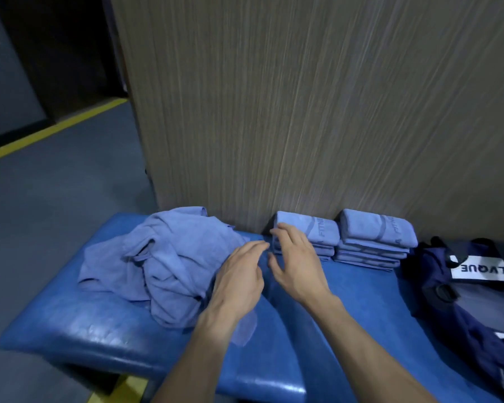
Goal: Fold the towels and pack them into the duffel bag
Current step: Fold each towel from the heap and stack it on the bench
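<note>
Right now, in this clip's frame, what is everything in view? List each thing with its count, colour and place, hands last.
unfolded towels: one loose heap, count unclear, light blue, on the bench's left part.
folded towel stacks: two, light blue, side by side against the wall; the left stack sits nearer the heap.
duffel bag: one, navy with a white label, on the bench's right end.
bench: one, glossy blue padded top.
wall panel: one, wood-grain brown, behind the bench.
floor: grey with a yellow stripe, to the left.
left hand: fingers straight, over the heap's right edge.
right hand: fingers straight, at the left stack's side.
</note>
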`<state>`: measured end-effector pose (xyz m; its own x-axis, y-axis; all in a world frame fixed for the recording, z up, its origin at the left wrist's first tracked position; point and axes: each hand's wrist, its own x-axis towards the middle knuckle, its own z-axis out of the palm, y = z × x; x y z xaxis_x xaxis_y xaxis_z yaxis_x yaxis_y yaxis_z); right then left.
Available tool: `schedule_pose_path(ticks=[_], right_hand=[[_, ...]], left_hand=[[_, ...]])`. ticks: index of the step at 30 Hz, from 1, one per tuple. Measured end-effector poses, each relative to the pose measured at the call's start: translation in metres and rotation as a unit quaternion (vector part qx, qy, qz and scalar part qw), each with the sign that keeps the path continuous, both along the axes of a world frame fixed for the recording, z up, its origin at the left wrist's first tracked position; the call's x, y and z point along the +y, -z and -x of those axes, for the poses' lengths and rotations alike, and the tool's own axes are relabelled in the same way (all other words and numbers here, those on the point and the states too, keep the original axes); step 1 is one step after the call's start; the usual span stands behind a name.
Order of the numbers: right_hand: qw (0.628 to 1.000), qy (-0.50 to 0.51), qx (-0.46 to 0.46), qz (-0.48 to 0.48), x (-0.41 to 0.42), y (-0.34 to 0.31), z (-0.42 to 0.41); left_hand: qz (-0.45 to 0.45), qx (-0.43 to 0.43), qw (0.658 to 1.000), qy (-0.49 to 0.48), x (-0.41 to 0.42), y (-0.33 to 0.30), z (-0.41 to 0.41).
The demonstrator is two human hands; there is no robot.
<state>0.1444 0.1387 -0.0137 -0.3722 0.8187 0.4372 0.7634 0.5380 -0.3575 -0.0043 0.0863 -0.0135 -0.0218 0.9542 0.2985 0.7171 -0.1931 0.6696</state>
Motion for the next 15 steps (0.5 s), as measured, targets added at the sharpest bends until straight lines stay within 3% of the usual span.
schedule_pose_path(ticks=[5,9,15], right_hand=[[0.984,-0.040,0.083,0.151,-0.053,0.017,0.043],[0.987,-0.055,0.084,0.129,-0.085,0.020,0.063],[0.985,-0.058,0.099,0.132,-0.099,0.007,0.115]], left_hand=[[0.017,-0.030,0.996,-0.086,-0.042,-0.015,0.025],[-0.046,-0.019,0.978,-0.203,-0.068,-0.019,0.062],[-0.064,-0.167,0.944,-0.277,-0.081,-0.024,0.094]])
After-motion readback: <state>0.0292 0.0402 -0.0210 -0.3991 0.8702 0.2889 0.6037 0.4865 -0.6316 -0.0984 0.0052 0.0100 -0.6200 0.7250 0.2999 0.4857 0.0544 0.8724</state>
